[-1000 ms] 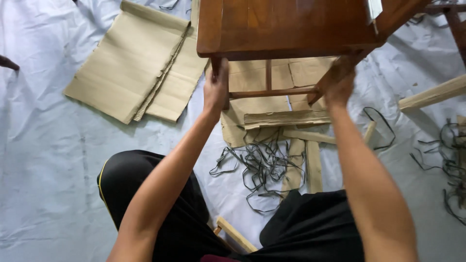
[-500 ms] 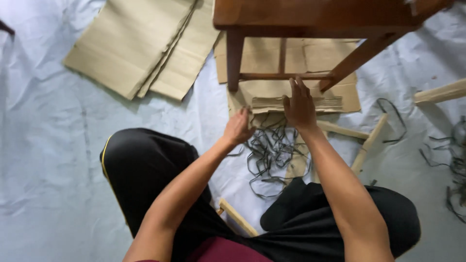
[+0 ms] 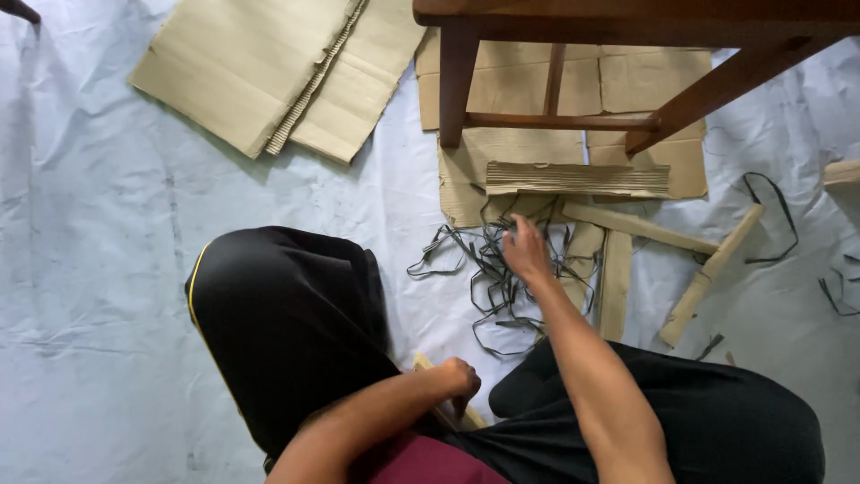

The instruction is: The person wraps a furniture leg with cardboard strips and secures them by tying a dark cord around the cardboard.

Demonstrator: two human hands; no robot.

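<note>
I sit on a pale sheet with my knees in black shorts. My right hand reaches forward onto a tangle of black plastic straps, fingers spread and touching them. My left hand is pulled back between my legs, closed around a light wooden stick that lies there. A dark wooden chair stands in front of me, its legs and rung above flat cardboard.
Folded cardboard sheets lie at the upper left. Light wooden slats and a corrugated strip lie near the chair legs. More black straps trail at the right edge.
Both hands left the chair legs and came down. My right hand moved onto the straps, and my left hand drew back to the stick between my legs.
</note>
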